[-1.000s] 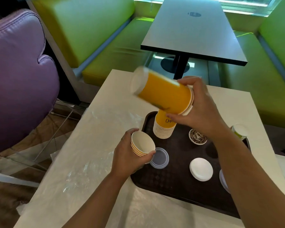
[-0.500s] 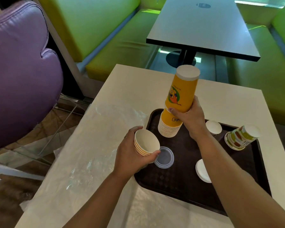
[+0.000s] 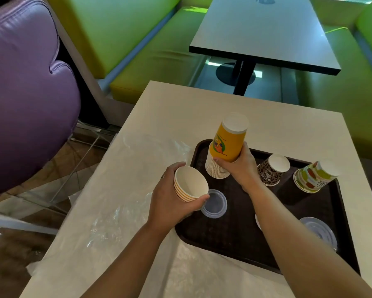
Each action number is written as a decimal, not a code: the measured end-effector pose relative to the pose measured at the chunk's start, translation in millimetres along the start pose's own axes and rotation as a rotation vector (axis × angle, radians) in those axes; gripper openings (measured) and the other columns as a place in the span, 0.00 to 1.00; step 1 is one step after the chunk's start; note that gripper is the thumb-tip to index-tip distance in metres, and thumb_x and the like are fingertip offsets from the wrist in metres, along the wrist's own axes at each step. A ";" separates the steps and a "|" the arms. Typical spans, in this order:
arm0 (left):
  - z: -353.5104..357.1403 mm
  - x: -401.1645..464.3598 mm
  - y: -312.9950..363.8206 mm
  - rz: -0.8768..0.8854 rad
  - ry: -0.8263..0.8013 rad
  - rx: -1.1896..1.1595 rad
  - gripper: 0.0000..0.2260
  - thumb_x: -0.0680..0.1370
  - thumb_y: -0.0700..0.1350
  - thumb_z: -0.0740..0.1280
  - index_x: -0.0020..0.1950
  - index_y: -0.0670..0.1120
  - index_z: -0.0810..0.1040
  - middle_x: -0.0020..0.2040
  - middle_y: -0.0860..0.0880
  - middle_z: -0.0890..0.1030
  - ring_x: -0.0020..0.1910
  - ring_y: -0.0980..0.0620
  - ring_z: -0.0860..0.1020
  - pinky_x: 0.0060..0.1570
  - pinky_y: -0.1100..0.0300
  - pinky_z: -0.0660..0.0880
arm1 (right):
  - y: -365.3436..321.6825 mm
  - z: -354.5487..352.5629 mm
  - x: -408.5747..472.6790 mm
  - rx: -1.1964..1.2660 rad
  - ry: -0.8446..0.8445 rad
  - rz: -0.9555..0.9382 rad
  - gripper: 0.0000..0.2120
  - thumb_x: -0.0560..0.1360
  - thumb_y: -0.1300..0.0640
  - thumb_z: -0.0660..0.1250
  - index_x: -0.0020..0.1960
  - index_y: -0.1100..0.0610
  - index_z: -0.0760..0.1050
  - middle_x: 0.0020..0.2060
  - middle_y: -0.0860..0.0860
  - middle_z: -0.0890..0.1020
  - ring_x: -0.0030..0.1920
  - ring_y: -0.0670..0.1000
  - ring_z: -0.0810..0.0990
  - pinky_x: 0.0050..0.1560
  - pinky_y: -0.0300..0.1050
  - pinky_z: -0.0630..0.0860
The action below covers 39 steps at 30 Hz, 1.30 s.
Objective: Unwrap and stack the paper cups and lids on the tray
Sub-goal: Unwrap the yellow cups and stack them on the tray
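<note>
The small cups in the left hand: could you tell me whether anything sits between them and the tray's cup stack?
Yes. The right hand grips the yellow cups on top of the cup stack, covering the spot where the small cups held by the left hand might go.

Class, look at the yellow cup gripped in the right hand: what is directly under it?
Under the yellow cup in the right hand is a stack of upturned cups on the tray. The hand hides whether they touch.

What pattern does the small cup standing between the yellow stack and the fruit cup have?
The small cup has a brown leopard-spot print, seen in the head view.
</note>
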<state>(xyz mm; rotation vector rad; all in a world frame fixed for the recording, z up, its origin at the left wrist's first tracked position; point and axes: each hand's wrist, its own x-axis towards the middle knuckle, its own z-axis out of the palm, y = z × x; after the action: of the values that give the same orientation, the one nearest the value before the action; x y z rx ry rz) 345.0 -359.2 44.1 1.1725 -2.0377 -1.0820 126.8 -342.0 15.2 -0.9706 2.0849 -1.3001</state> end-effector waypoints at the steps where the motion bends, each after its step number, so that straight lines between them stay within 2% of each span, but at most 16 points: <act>1: 0.0 0.1 0.4 0.001 0.001 0.002 0.41 0.59 0.54 0.81 0.68 0.51 0.66 0.64 0.53 0.73 0.60 0.54 0.73 0.53 0.72 0.70 | 0.3 0.0 0.1 -0.006 -0.009 0.002 0.38 0.63 0.54 0.79 0.68 0.54 0.65 0.61 0.51 0.76 0.60 0.50 0.74 0.60 0.49 0.73; 3: 0.1 0.0 0.3 0.005 0.000 0.004 0.42 0.59 0.55 0.80 0.69 0.51 0.66 0.64 0.53 0.73 0.61 0.53 0.72 0.55 0.67 0.71 | -0.7 -0.4 -3.9 0.012 0.000 0.006 0.40 0.63 0.53 0.79 0.69 0.54 0.63 0.64 0.51 0.73 0.64 0.49 0.72 0.63 0.48 0.71; 5: -0.4 -0.5 0.7 0.012 0.001 0.005 0.42 0.59 0.55 0.80 0.69 0.51 0.66 0.65 0.53 0.73 0.61 0.53 0.72 0.56 0.64 0.72 | -9.4 -3.0 -17.0 0.054 0.159 -0.045 0.41 0.65 0.47 0.77 0.71 0.53 0.61 0.68 0.48 0.68 0.68 0.46 0.66 0.66 0.43 0.65; 7: -0.1 -0.6 1.0 0.017 0.012 0.010 0.42 0.59 0.55 0.80 0.69 0.51 0.66 0.65 0.52 0.73 0.61 0.53 0.72 0.57 0.63 0.72 | -26.1 -4.6 -38.7 0.102 0.355 -0.257 0.35 0.68 0.40 0.71 0.68 0.53 0.63 0.66 0.46 0.67 0.69 0.45 0.64 0.67 0.41 0.63; 8: 0.0 -0.8 1.1 0.018 0.017 0.011 0.43 0.59 0.55 0.80 0.69 0.51 0.66 0.65 0.52 0.73 0.61 0.53 0.72 0.57 0.63 0.72 | -34.5 -4.1 -49.5 0.122 0.382 -0.388 0.31 0.71 0.41 0.69 0.66 0.54 0.64 0.64 0.46 0.68 0.68 0.46 0.66 0.66 0.44 0.65; 9: 0.0 -1.2 1.1 0.020 0.023 0.006 0.42 0.59 0.55 0.80 0.69 0.51 0.66 0.65 0.52 0.73 0.61 0.54 0.72 0.57 0.64 0.72 | -41.8 -2.6 -59.2 0.137 0.333 -0.484 0.28 0.72 0.42 0.69 0.64 0.56 0.66 0.62 0.47 0.70 0.65 0.48 0.69 0.64 0.46 0.69; 11: 0.5 -2.6 -0.3 0.029 0.031 -0.024 0.42 0.58 0.55 0.81 0.68 0.51 0.67 0.63 0.55 0.74 0.60 0.57 0.73 0.55 0.71 0.70 | -55.8 2.1 -73.8 0.106 0.057 -0.518 0.26 0.71 0.45 0.70 0.63 0.56 0.68 0.59 0.49 0.73 0.61 0.48 0.73 0.60 0.46 0.72; 14: 1.4 -5.0 -1.0 0.051 0.052 -0.034 0.40 0.59 0.54 0.80 0.67 0.51 0.68 0.60 0.59 0.73 0.57 0.61 0.73 0.51 0.78 0.68 | -66.8 9.4 -80.9 -0.179 -0.427 -0.388 0.31 0.69 0.42 0.70 0.68 0.47 0.65 0.66 0.45 0.69 0.66 0.43 0.68 0.64 0.40 0.67; 16: 2.2 -6.3 -1.4 0.086 0.076 -0.024 0.38 0.59 0.55 0.78 0.66 0.49 0.69 0.60 0.56 0.74 0.57 0.61 0.73 0.53 0.80 0.67 | -65.6 11.8 -81.2 -0.270 -0.569 -0.315 0.36 0.69 0.43 0.72 0.73 0.47 0.60 0.69 0.45 0.66 0.67 0.43 0.65 0.66 0.40 0.65; 22: 2.7 -9.6 -3.7 0.125 0.085 0.037 0.38 0.61 0.57 0.74 0.67 0.45 0.69 0.61 0.50 0.76 0.58 0.58 0.73 0.55 0.74 0.67 | -65.0 13.2 -84.7 -0.290 -0.540 -0.308 0.37 0.70 0.44 0.72 0.74 0.47 0.58 0.70 0.46 0.66 0.63 0.40 0.65 0.61 0.34 0.62; 27: 4.6 -11.1 -4.5 0.099 0.034 0.047 0.41 0.59 0.65 0.70 0.67 0.47 0.69 0.62 0.52 0.76 0.58 0.61 0.73 0.53 0.77 0.66 | -65.5 7.8 -85.5 -0.335 -0.520 -0.323 0.34 0.71 0.47 0.71 0.73 0.47 0.60 0.69 0.46 0.68 0.67 0.47 0.67 0.65 0.42 0.67; 29: 4.5 -10.7 -5.3 0.091 0.025 0.054 0.41 0.59 0.65 0.70 0.67 0.49 0.69 0.61 0.53 0.76 0.56 0.63 0.72 0.49 0.79 0.65 | -69.1 2.1 -85.7 -0.300 -0.483 -0.305 0.33 0.71 0.49 0.70 0.72 0.46 0.60 0.69 0.47 0.68 0.67 0.46 0.66 0.65 0.43 0.66; 32: 3.2 -9.1 -4.9 0.093 0.011 0.052 0.39 0.60 0.63 0.75 0.66 0.50 0.69 0.60 0.54 0.76 0.54 0.62 0.72 0.48 0.76 0.65 | -77.5 -12.4 -82.8 -0.220 -0.476 -0.292 0.34 0.71 0.51 0.68 0.72 0.40 0.57 0.69 0.47 0.66 0.65 0.43 0.64 0.61 0.40 0.65; 35: 2.7 -9.6 -2.4 0.109 -0.009 0.052 0.37 0.60 0.62 0.77 0.64 0.50 0.69 0.58 0.55 0.76 0.52 0.63 0.72 0.46 0.77 0.66 | -83.8 -25.6 -80.6 -0.362 -0.620 -0.337 0.38 0.68 0.52 0.69 0.70 0.32 0.54 0.66 0.46 0.64 0.61 0.45 0.66 0.53 0.36 0.68; 37: 4.6 -11.8 -0.7 0.117 -0.025 0.053 0.38 0.58 0.67 0.72 0.63 0.50 0.70 0.57 0.56 0.76 0.52 0.62 0.73 0.46 0.76 0.68 | -89.1 -30.3 -79.9 -0.524 -0.660 -0.394 0.38 0.66 0.55 0.71 0.69 0.36 0.58 0.63 0.46 0.65 0.57 0.48 0.69 0.49 0.39 0.74; 39: 7.1 -13.4 -1.0 0.123 -0.035 0.069 0.38 0.59 0.68 0.70 0.63 0.49 0.71 0.56 0.54 0.77 0.52 0.60 0.74 0.47 0.74 0.68 | -97.6 -31.9 -79.7 -0.740 -0.651 -0.521 0.36 0.66 0.58 0.72 0.69 0.45 0.60 0.62 0.48 0.65 0.56 0.52 0.72 0.50 0.46 0.76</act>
<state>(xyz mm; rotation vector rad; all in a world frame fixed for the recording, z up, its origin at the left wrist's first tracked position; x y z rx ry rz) 346.3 -345.0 38.7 1.0529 -2.1593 -0.9855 183.8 -290.6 120.1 -2.0243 1.8191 -0.2433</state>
